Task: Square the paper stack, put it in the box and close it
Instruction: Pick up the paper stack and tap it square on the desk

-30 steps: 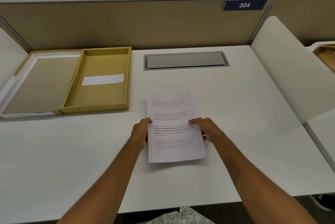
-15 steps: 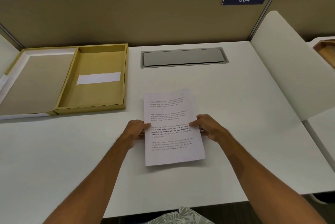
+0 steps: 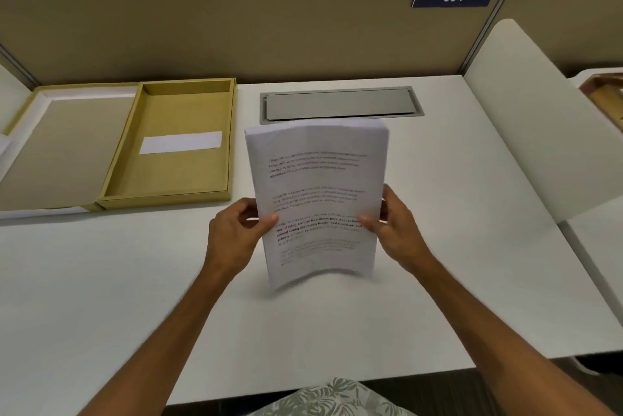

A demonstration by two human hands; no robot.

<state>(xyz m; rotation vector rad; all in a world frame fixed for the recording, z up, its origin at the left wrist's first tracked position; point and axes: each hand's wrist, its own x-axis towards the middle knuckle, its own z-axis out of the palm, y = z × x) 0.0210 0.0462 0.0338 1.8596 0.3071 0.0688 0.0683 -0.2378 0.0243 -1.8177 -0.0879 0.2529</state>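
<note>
Both hands, left hand (image 3: 236, 233) and right hand (image 3: 392, 225), pinch the side edges of a light, floppy paper stack (image 3: 317, 200), bowing as it stands upright on the desk (image 3: 438, 247).

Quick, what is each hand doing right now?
Left hand: closed on the left edge of the paper stack, holding it upright.
Right hand: closed on the right edge of the same stack.
</note>
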